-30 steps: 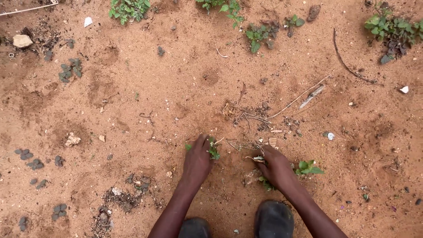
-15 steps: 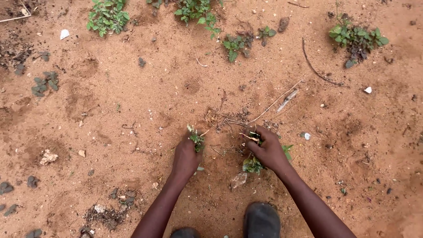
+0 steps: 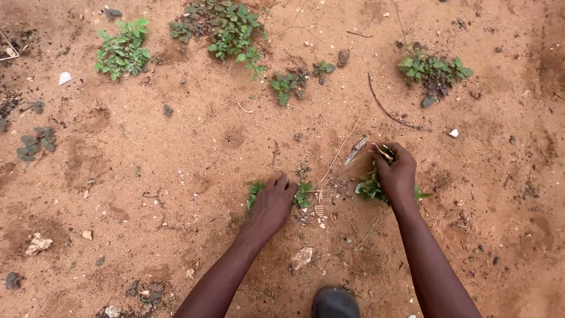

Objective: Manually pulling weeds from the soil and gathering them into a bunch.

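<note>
Small green leafy weed (image 3: 303,194), low and flat on the red sandy soil (image 3: 176,171), lying directly under and just beyond the left hand (image 3: 272,203); leaves showing on both sides of the knuckles, left and right. No clear long axis: a squat rosette, spreading slightly left to right. Left hand nearer by far, resting on it, palm down, fingers (image 3: 281,182) curled into the plant and soil; grip itself hidden beneath the hand, so closed or merely pressing cannot be told for certain.

Right hand (image 3: 395,174) further right and a little farther away, apart from the left. Closed in a fist around a bunch of pulled green stems with pale dry stalks (image 3: 369,187); leaves hanging out at the left and near side of the fist, dry ends poking out at the far side.

Between the hands: thin dry twig (image 3: 336,154) running diagonally away, a pale flat scrap (image 3: 356,149) just left of the right fist. Dark shoe toe (image 3: 335,301) at the near edge. More green weed clumps (image 3: 226,26) well beyond reach at the far side, another (image 3: 434,70) far right.
</note>
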